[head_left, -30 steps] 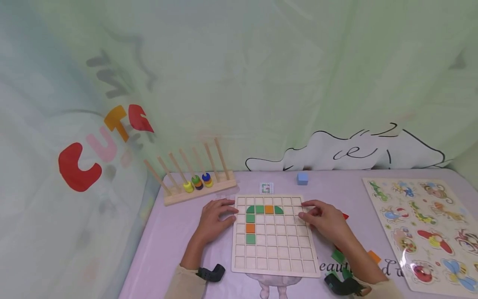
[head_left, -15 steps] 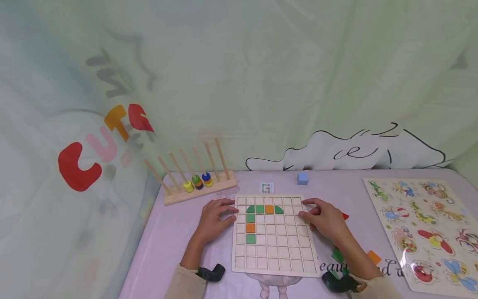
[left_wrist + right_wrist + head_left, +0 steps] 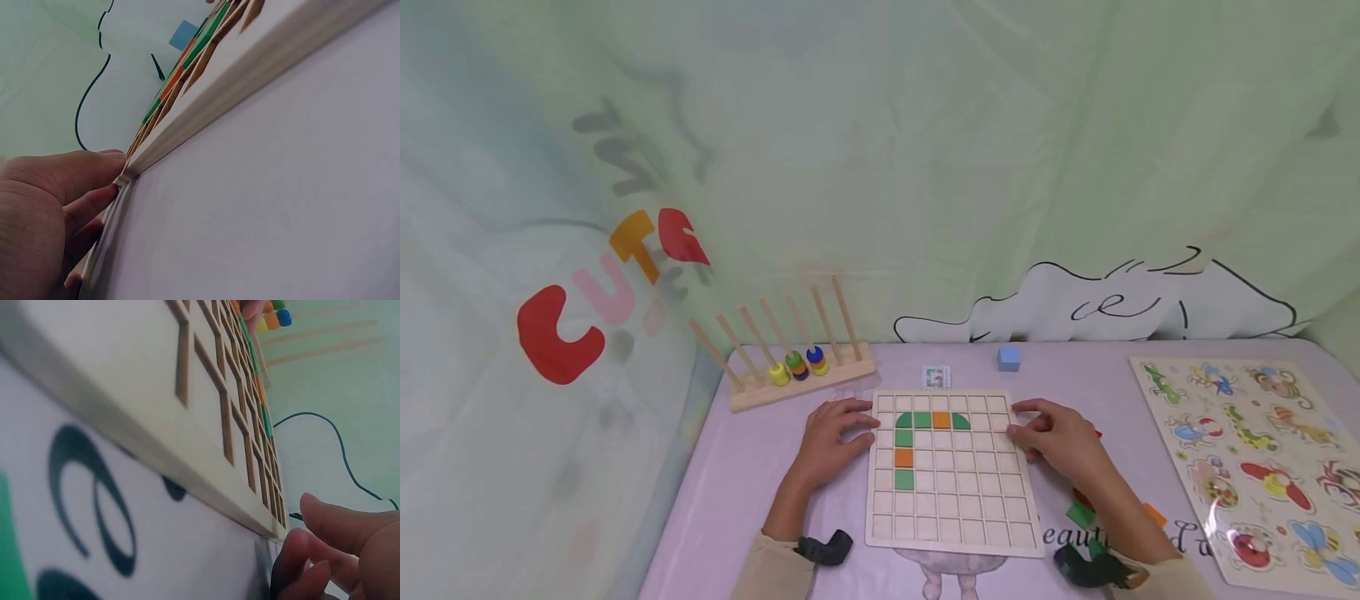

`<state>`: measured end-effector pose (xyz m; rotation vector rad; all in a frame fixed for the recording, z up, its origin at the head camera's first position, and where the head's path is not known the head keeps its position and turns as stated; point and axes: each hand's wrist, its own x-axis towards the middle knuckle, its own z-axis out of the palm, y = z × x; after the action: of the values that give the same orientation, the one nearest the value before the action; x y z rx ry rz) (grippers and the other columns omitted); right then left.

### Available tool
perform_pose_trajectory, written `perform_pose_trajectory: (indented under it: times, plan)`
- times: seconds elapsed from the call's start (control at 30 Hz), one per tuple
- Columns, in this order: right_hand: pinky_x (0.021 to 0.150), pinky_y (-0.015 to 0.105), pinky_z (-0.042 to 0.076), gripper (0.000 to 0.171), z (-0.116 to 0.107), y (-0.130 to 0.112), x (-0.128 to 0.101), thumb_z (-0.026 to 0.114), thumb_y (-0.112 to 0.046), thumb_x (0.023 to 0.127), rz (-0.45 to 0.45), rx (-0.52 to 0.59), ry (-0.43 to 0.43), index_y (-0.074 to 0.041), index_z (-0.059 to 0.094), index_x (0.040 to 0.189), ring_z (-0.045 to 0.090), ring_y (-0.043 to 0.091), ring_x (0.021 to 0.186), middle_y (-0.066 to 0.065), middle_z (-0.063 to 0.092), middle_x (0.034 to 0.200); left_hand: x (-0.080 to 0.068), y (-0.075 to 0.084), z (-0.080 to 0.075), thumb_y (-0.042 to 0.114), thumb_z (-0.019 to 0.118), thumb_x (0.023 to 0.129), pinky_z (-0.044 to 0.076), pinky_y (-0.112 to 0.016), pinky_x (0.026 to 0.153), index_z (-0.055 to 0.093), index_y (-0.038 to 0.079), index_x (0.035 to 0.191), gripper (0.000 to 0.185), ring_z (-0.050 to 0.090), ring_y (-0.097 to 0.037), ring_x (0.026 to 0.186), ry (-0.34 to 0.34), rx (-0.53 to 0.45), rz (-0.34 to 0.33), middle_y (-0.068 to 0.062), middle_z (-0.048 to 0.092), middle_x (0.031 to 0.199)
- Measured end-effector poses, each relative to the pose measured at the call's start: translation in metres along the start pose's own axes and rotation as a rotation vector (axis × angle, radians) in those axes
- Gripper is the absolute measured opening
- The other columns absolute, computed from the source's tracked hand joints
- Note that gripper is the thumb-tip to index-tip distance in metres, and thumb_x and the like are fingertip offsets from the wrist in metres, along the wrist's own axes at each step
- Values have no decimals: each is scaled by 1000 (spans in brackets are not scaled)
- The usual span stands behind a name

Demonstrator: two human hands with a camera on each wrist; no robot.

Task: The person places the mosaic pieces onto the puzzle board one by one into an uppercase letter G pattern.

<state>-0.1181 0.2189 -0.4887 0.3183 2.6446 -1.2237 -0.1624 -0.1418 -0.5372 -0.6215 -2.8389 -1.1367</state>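
Note:
A wooden grid board (image 3: 957, 505) lies on the table, with green and orange tiles (image 3: 903, 457) set in its upper left cells in a row and a column. My left hand (image 3: 833, 443) rests at the board's left edge; in the left wrist view the thumb (image 3: 94, 170) touches the rim and the other fingers lie along the side, loosely extended. At the right edge is my right hand (image 3: 1060, 442), fingers loosely bent and holding nothing. Its thumb (image 3: 331, 519) stands apart from the board in the right wrist view, the fingertips close beside the rim.
Loose green tiles (image 3: 1081, 514) and an orange tile (image 3: 1154, 515) lie around the right forearm. Behind the board are a small pattern card (image 3: 936, 377), a blue cube (image 3: 1008, 359) and a peg rack (image 3: 805, 387) with coloured rings. An animal puzzle board (image 3: 1225, 442) lies at right.
My right hand has shifted slightly right, its thumb drawing back from the board's top to its edge. The left hand, the board and its tiles stay put.

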Motion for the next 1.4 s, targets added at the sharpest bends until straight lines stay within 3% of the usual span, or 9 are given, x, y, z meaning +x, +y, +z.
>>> perform_pose_trajectory:
  times: [0.27,0.43,0.63,1.23,1.4]
  plan:
    - [58,27,45,55,-19,8,-7,75,-33,93,7,-8,22,-10,58,140,62,18,70,9,64,94,1,0,1,26,74,92,25,-57,121,78,26,109,18,49,-23,140,-5,9,5,6,65,138]
    - [58,28,46,55,-27,15,-6,73,-36,93,11,-27,38,-8,59,138,59,20,69,7,65,86,0,0,0,26,74,92,25,-57,121,78,26,109,18,49,-24,140,-5,16,2,5,65,138]
    - [55,28,42,52,-25,23,-4,73,-32,93,19,-28,42,-4,60,134,57,20,65,4,63,71,-1,0,0,27,74,92,23,-56,123,78,26,110,18,49,-23,141,-12,9,-14,5,64,139]
    - [55,29,41,46,-22,30,3,77,-26,90,52,-29,48,-7,61,129,61,18,59,5,64,77,1,0,0,27,74,93,23,-55,123,77,26,110,18,47,-23,143,-22,9,-23,6,64,140]
    - [54,29,43,42,-22,29,3,81,-27,87,51,-40,35,-6,61,118,60,18,59,6,60,77,1,-1,0,28,74,93,23,-54,123,77,27,111,18,47,-21,142,-20,16,-20,7,64,140]
